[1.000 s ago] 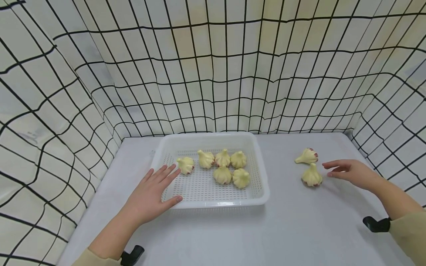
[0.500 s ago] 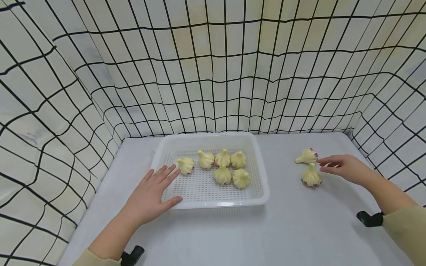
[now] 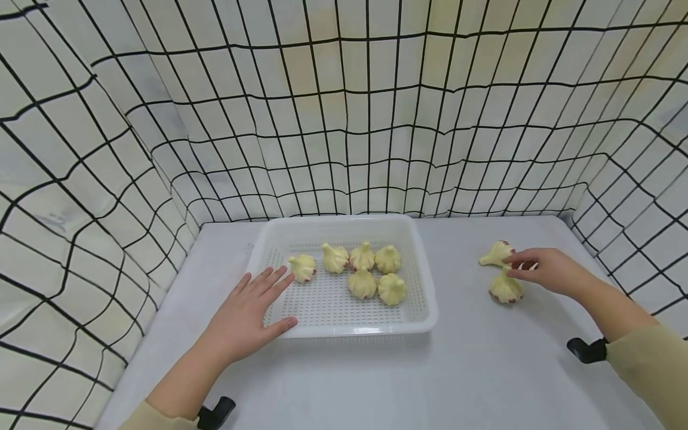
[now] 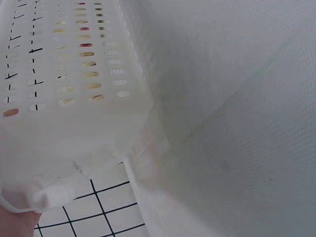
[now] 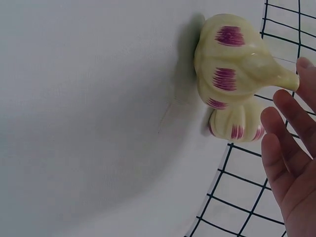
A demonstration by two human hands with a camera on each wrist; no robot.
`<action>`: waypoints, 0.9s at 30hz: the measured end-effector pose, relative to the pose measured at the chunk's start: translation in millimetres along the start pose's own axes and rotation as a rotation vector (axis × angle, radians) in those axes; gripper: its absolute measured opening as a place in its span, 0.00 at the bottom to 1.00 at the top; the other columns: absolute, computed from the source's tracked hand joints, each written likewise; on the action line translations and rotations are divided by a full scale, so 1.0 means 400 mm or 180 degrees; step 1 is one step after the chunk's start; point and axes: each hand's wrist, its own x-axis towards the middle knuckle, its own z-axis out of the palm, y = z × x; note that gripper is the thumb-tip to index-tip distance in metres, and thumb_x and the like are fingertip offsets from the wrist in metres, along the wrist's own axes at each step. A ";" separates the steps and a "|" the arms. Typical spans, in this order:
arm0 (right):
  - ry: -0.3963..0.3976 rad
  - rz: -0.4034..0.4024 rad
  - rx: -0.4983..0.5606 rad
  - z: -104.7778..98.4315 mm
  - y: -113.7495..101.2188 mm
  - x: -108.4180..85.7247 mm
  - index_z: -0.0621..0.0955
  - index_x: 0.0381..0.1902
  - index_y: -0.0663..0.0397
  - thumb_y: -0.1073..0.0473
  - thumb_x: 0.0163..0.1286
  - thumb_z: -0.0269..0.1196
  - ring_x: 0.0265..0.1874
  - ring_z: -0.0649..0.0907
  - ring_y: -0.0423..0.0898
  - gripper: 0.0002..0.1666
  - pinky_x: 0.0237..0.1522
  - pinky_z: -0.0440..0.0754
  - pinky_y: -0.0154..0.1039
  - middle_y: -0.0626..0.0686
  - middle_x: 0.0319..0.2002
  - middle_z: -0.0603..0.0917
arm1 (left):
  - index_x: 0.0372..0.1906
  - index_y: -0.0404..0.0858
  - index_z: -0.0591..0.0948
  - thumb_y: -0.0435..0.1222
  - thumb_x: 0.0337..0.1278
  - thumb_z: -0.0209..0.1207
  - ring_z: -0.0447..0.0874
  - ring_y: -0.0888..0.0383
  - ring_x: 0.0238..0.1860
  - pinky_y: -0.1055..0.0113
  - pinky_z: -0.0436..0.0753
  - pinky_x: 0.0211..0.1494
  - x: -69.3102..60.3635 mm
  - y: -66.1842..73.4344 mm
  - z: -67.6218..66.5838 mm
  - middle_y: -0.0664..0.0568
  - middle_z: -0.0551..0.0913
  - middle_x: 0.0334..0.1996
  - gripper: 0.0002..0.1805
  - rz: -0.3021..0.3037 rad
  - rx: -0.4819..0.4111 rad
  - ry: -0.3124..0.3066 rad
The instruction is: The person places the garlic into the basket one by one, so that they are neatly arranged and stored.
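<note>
My left hand (image 3: 244, 316) rests with fingers spread over the left end of a white perforated plastic basket (image 3: 355, 329), thumb at its front left corner. Inside the basket sit several pale yellow garlic bulbs (image 3: 362, 285). Part of the hand (image 4: 17, 224) shows below the basket's wall (image 4: 64, 133) in the left wrist view. At the right, my right hand (image 3: 548, 272) has its fingertips and thumb around the stem of the nearer loose garlic bulb (image 3: 506, 289); a firm grip is not visible. In the right wrist view, that bulb (image 5: 232, 64) has purple-red streaks, its stem tip between thumb and fingers.
A second loose garlic bulb (image 3: 497, 254) lies on its side just behind the nearer one. The white table (image 3: 344, 382) is bordered at the back and sides by black netting (image 3: 365, 125) over white sheets. Black wrist mounts (image 3: 587, 350) stick out at both sleeves.
My right hand has moved left to the nearer loose garlic bulb, and its fingertips have come round the stem. The left hand has stayed on the basket.
</note>
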 end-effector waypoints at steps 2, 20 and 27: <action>0.0003 -0.0025 -0.0007 0.002 -0.003 0.003 0.85 0.53 0.58 0.46 0.66 0.68 0.40 0.80 0.48 0.26 0.34 0.80 0.39 0.47 0.38 0.84 | 0.77 0.48 0.61 0.64 0.58 0.58 0.52 0.46 0.77 0.44 0.45 0.78 -0.001 0.000 0.001 0.52 0.57 0.77 0.46 -0.0008 0.0001 -0.0003; -0.0138 -0.0005 -0.0148 -0.009 -0.017 -0.002 0.84 0.49 0.56 0.52 0.66 0.68 0.39 0.79 0.48 0.18 0.35 0.80 0.40 0.48 0.38 0.84 | 0.78 0.49 0.60 0.64 0.58 0.57 0.52 0.46 0.77 0.44 0.45 0.78 -0.004 -0.003 0.002 0.53 0.57 0.77 0.46 0.0004 0.0021 -0.0006; -0.0164 -0.0023 -0.0277 -0.019 -0.025 -0.002 0.84 0.52 0.56 0.51 0.67 0.68 0.39 0.79 0.49 0.20 0.33 0.79 0.40 0.49 0.39 0.84 | 0.78 0.49 0.60 0.64 0.59 0.58 0.52 0.46 0.77 0.44 0.45 0.78 -0.003 -0.003 0.001 0.52 0.57 0.77 0.46 0.0020 0.0023 -0.0008</action>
